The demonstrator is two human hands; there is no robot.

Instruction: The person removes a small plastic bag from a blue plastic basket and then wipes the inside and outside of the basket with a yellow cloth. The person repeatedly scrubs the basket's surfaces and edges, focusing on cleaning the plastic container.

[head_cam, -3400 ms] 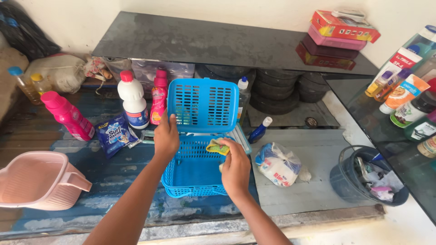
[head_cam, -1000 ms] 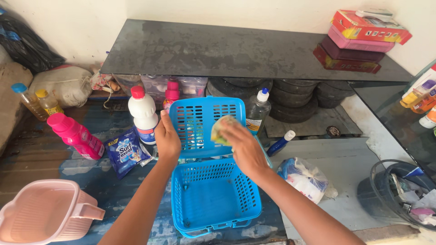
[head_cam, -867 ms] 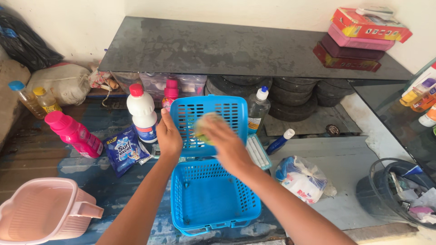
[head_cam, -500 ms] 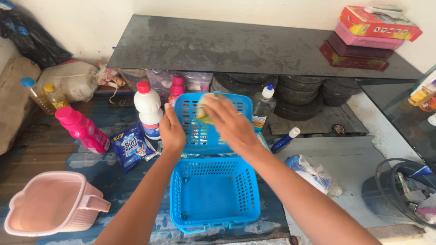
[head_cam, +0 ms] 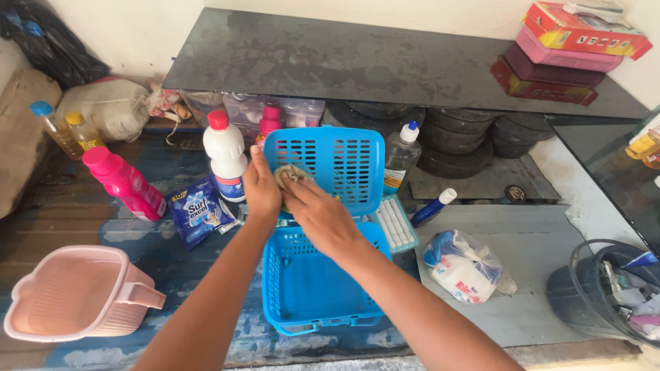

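Left hand [head_cam: 261,187] grips my basket's lid [head_cam: 330,165] edge; right hand [head_cam: 317,214] presses a sponge [head_cam: 289,175] against it.

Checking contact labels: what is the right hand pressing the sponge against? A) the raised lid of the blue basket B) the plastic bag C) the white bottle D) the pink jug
A: the right hand presses the sponge on the raised lid of the blue basket, while the left hand steadies the lid's edge.
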